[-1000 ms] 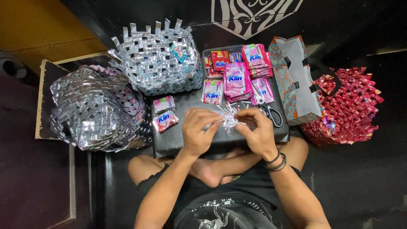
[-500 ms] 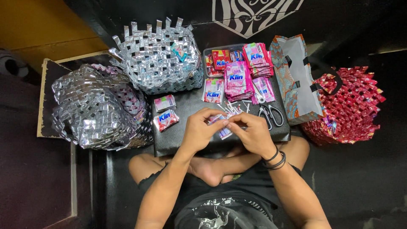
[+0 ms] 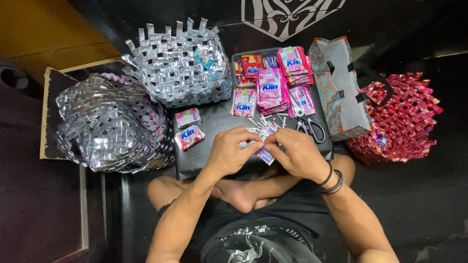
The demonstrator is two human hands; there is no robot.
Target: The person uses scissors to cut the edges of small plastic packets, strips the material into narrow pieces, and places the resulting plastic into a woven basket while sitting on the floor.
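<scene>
Both hands [image 3: 263, 153] pinch glossy folded wrapper strip [image 3: 264, 156].

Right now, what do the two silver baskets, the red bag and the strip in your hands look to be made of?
Silver baskets: woven strips of shiny foil-like wrapper, judging by the mirror glints. Red bag: the same weave in glossy red wrapper, it seems. Strip pinched between left hand and right hand: thin folded sachet plastic, probably.

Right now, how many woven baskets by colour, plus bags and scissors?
Silver baskets: 2
Red baskets: 1
Paper bags: 1
Scissors: 1
Total: 5
</scene>
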